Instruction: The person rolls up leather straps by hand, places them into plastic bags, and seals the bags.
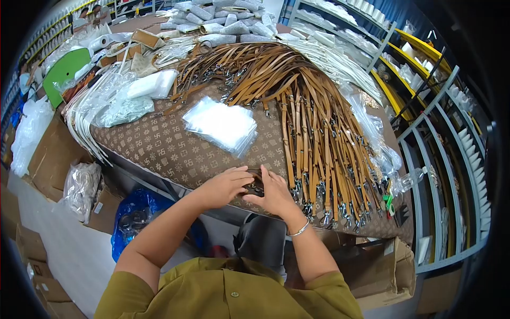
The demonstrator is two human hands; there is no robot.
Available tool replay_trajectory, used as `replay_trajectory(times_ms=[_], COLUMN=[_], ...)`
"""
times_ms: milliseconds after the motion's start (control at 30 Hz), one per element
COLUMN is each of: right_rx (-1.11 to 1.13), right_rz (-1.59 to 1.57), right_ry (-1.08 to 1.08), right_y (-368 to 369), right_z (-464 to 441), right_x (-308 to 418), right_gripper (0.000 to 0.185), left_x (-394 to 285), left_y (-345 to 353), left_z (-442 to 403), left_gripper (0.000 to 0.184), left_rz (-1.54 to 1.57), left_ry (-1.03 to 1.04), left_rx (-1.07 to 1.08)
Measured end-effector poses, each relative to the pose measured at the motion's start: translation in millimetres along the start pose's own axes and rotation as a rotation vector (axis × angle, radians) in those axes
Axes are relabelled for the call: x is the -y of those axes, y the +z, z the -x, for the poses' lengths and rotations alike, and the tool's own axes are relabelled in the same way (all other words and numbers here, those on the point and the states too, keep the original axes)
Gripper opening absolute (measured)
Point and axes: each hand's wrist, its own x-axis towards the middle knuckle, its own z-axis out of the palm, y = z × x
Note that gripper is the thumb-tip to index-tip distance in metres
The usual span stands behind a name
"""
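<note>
At the near edge of the patterned table, my left hand and my right hand face each other with bent fingers around a coiled brown leather strap. Most of the coil is hidden behind the fingers. Just beyond my hands lies a stack of clear plastic bags. To the right of my right hand, many brown leather straps with metal snap hooks hang toward the table's front edge. A silver bracelet circles my right wrist.
White straps and grey-white rolls cover the far side. Plastic packets and a green board are at left. Shelving stands right, by a clear bottle. A blue bag and cardboard boxes sit below.
</note>
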Motion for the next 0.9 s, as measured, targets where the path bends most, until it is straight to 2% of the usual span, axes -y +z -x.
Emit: replay_trajectory(times_ms=[67, 133, 367, 467, 633, 733, 767, 833, 900], right_rx=[-0.075, -0.112, -0.266, -0.289, -0.38, -0.426, -0.443, -0.446, -0.459], right_rz=[-0.017, -0.029, 0.233, 0.247, 0.258, 0.272, 0.279, 0.274, 0.265], right_ry=[0.069, 0.11, 0.006, 0.0, 0.031, 0.042, 0.051, 0.06, 0.078], right_y=[6.0, 8.5, 20.3, 22.7, 37.0, 35.5, 35.8, 37.0, 36.3], right_z=[0.9, 4.0, 3.2, -1.7, -12.2, -13.5, -11.8, -10.8, -12.2], right_x=[3.9, 7.4, 10.3, 8.9, 9.8, 15.6, 16.6, 17.0, 17.3], right_gripper=[0.086, 0.086, 0.072, 0.071, 0.072, 0.069, 0.068, 0.068, 0.067], left_x=[6.8, 10.9, 16.6, 20.3, 30.6, 41.5, 48.5, 68.3, 91.5], left_y=[-1.1, 0.1, -2.2, -3.3, -9.3, -23.2, -28.6, -40.5, -40.5], left_z=[-0.4, -2.2, -5.0, -5.8, -13.6, -23.4, -29.2, -43.2, -50.1], left_gripper=[0.034, 0.032, 0.028, 0.024, 0.025, 0.026, 0.026, 0.022, 0.021], left_rz=[0.031, 0.041, 0.085, 0.057, 0.081, 0.022, 0.022, -0.27, -0.387], left_ry=[0.031, 0.013, -0.016, 0.073, 0.015, -0.121, -0.121, -0.36, -0.411], left_rx=[0.098, 0.101, 0.052, 0.085, 0.098, -0.123, -0.123, -0.326, -0.399])
